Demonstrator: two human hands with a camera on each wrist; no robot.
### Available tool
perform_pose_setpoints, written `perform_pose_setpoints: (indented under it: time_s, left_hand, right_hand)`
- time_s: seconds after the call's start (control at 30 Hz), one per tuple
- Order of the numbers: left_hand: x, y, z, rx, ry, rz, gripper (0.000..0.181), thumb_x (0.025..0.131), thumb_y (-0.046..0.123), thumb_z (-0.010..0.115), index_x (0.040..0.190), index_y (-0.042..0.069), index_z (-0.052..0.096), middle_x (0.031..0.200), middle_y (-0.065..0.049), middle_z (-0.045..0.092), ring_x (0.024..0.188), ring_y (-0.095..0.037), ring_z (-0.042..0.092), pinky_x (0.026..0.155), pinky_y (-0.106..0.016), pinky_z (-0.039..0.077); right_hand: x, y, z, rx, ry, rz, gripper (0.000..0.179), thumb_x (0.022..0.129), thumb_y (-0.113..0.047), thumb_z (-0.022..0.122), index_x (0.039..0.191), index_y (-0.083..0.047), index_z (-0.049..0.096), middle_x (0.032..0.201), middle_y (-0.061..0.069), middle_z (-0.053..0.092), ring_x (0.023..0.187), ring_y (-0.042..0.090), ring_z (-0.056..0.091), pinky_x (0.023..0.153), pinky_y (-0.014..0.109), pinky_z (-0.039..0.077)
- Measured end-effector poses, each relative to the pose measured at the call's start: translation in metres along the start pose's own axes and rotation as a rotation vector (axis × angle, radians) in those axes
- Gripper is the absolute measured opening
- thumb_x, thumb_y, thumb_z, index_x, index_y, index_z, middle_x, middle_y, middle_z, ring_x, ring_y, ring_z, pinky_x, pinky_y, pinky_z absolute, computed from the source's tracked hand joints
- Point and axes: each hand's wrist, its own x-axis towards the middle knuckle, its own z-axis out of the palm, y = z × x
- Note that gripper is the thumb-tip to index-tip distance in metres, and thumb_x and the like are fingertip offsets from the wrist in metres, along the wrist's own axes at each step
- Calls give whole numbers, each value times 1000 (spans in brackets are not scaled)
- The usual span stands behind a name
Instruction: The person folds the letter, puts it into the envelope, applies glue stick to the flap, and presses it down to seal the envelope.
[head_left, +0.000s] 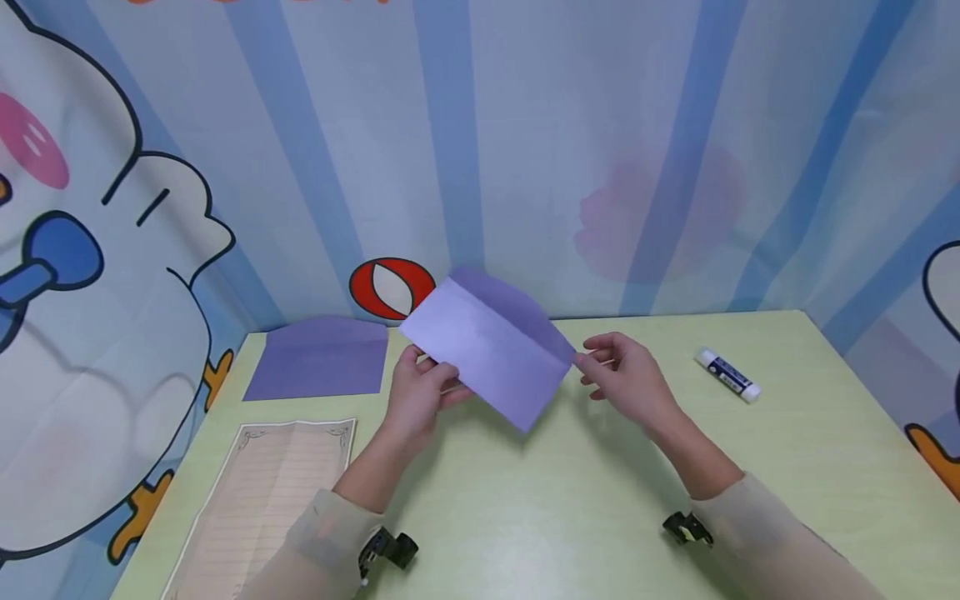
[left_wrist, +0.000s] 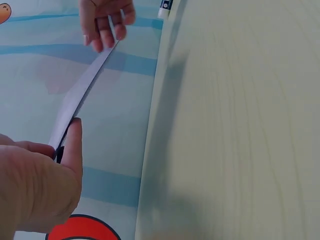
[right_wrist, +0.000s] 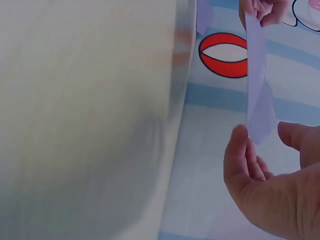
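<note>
A purple envelope (head_left: 491, 350) with its flap raised is held tilted above the table. My left hand (head_left: 416, 396) pinches its lower left edge, thumb on the near face and fingers behind. At the right corner is my right hand (head_left: 628, 379), its fingers loosely bent. In the right wrist view the thumb and fingers of the right hand (right_wrist: 270, 195) stand apart on either side of the envelope's end (right_wrist: 260, 120), without a pinch; whether a fingertip touches it, I cannot tell. The left wrist view shows the envelope (left_wrist: 82, 95) nearly edge-on.
A second purple envelope (head_left: 318, 362) lies flat at the back left of the pale table (head_left: 570, 517). In front of it is a creased, lined letter sheet (head_left: 285, 483) with a decorated border. A glue stick (head_left: 727, 374) lies at the right. A printed curtain (head_left: 525, 150) hangs behind.
</note>
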Motion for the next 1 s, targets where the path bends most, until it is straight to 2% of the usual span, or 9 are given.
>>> perform_pose_setpoints:
  time_s: [0.13, 0.23, 0.4, 0.53, 0.63, 0.77, 0.87, 1.0]
  left_hand:
    - [-2, -5, 5, -64, -24, 14, 48, 93, -15, 52, 137, 3, 45, 118, -20, 66, 88, -26, 76, 78, -40, 65]
    - [-5, -9, 9, -98, -37, 11, 49, 92, -17, 51, 137, 3, 48, 118, -18, 66, 89, -26, 76, 79, -39, 64]
    - [-8, -14, 12, -117, -64, -13, 49, 93, -18, 50, 137, 2, 50, 119, -17, 66, 90, -25, 77, 81, -39, 64]
    - [-4, -13, 5, -121, -34, -21, 42, 97, -13, 52, 137, -2, 47, 119, -21, 65, 84, -25, 77, 80, -41, 64]
    - [0, -11, -3, -90, 43, -24, 43, 98, -9, 56, 138, -3, 41, 119, -21, 63, 82, -23, 76, 76, -39, 65]
    - [4, -9, -13, 9, 122, -32, 52, 95, -9, 59, 144, -2, 40, 114, -17, 59, 85, -21, 73, 69, -36, 65]
    - [4, -10, -19, 115, 126, -36, 53, 95, -10, 62, 146, -1, 50, 108, -15, 58, 85, -21, 69, 66, -36, 65]
    - [3, -12, -23, 279, 86, -55, 46, 96, -7, 66, 142, 1, 63, 106, -14, 60, 85, -21, 67, 66, -36, 64]
  right_hand:
    - [-2, 7, 10, 205, -125, 164, 58, 105, -27, 70, 144, 7, 45, 124, 26, 67, 102, 37, 74, 78, 40, 64]
    - [-4, 9, 18, 303, -181, 228, 55, 105, -21, 68, 144, 7, 42, 118, 22, 69, 96, 33, 75, 77, 39, 65]
    - [-4, 8, 23, 326, -181, 227, 48, 107, -10, 63, 144, 9, 40, 109, 20, 69, 88, 29, 74, 73, 38, 65]
    - [-2, 8, 17, 274, -162, 216, 47, 108, -8, 61, 147, 8, 40, 110, 20, 68, 90, 28, 73, 74, 39, 65]
    - [0, 10, 9, 223, -155, 213, 50, 108, -9, 60, 151, 7, 40, 111, 21, 69, 90, 27, 73, 73, 39, 65]
    - [2, 16, -1, 165, -143, 195, 53, 107, -10, 62, 153, 7, 42, 108, 18, 70, 88, 24, 73, 70, 37, 64]
    - [3, 20, -8, 131, -135, 177, 53, 106, -10, 64, 152, 7, 44, 105, 17, 69, 87, 23, 73, 69, 37, 64]
    - [2, 24, -15, 55, -127, 161, 53, 106, -10, 66, 152, 7, 46, 106, 19, 66, 86, 23, 72, 69, 37, 64]
